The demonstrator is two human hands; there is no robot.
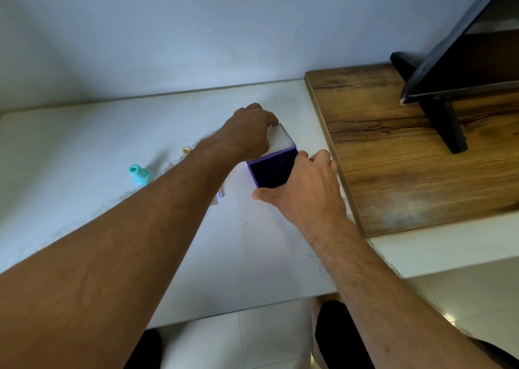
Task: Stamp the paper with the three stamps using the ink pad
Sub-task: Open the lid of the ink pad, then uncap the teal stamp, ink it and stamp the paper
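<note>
A purple ink pad (271, 172) lies open on the white table (84, 144), its dark pad facing up and its pale lid (279, 140) folded back behind it. My left hand (248, 131) grips the lid from the left. My right hand (304, 186) holds the pad's base, thumb at its near corner and fingers along its right side. A teal stamp (139, 174) stands to the left of my left forearm. A small yellowish stamp (185, 149) peeks out behind that forearm. A white paper pad's edge (220, 197) shows under the forearm.
A wooden board (407, 149) lies raised on the table's right part, close beside my right hand. A dark monitor (460, 60) on a black stand (446, 121) sits on it. The wall (196, 31) runs behind the table. My knees show below the near table edge.
</note>
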